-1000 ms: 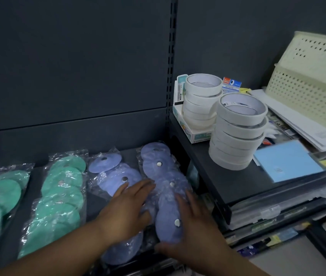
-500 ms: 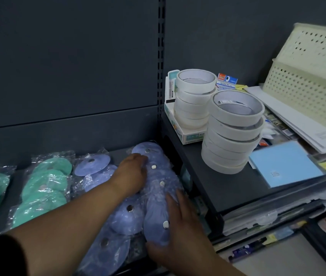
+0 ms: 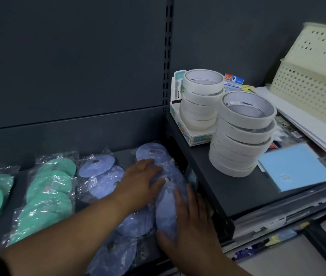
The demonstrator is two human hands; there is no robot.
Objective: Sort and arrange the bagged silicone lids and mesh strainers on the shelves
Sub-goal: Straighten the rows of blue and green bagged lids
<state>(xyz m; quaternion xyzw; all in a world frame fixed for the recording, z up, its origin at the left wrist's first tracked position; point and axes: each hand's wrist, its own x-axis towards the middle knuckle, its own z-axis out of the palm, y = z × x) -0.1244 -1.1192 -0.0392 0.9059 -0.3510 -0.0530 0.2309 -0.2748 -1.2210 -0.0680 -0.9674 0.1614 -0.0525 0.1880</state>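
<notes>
Bagged purple lids (image 3: 164, 212) are lying in a row just left of the raised shelf (image 3: 217, 186) | left hand (image 3: 142, 180) and right hand (image 3: 188, 222) are pressing it flat-fingered, clasping nothing, likely squaring it against that shelf's side | count: two purple rows (image 3: 102, 176), two green rows (image 3: 48, 188) farther left, two tape stacks (image 3: 241, 132) on top; no strainers showing.

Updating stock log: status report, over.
Hands: left hand and right hand flat on rightmost purple lid bag. Beside it, second purple bag. Close on right, raised shelf.

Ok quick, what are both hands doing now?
Left hand: open, flat on the rightmost bag of purple lids.
Right hand: open, resting on that same bag.
</notes>
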